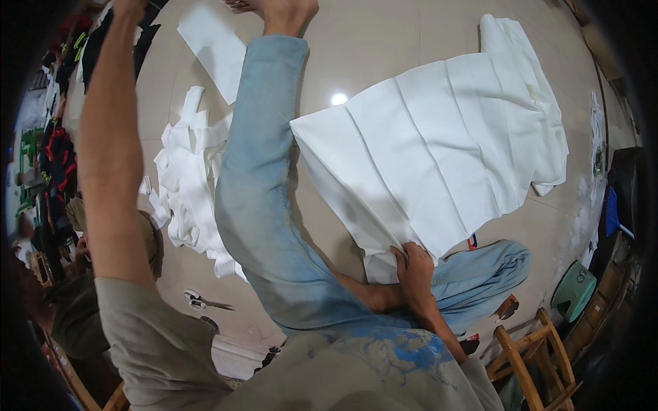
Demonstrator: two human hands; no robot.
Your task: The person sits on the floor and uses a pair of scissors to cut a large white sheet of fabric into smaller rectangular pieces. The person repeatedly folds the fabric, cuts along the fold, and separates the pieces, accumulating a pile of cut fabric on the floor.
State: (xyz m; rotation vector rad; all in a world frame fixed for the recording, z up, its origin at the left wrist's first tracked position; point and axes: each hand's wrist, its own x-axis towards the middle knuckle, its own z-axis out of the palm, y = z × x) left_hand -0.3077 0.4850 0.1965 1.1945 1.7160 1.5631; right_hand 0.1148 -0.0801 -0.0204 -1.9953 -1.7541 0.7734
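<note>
I sit on a pale floor with my leg in light blue jeans point(260, 192) stretched out ahead, bare foot point(281, 12) at the top edge. A large stack of white fabric point(439, 151), folded in long pleated layers, lies to the right of that leg. My right hand point(413, 268) pinches the near edge of this stack, fingers closed over the cloth. My left arm is raised high at the left. My left hand point(128, 7) is cut off by the top edge, so its fingers are hidden.
A heap of white fabric offcuts point(186, 179) lies left of my leg, with a flat white piece point(214, 46) beyond it. Scissors point(203, 301) rest on the floor near my left side. A wooden chair point(531, 356) and green stool point(574, 290) stand at the right. Another person point(72, 246) crouches at the left.
</note>
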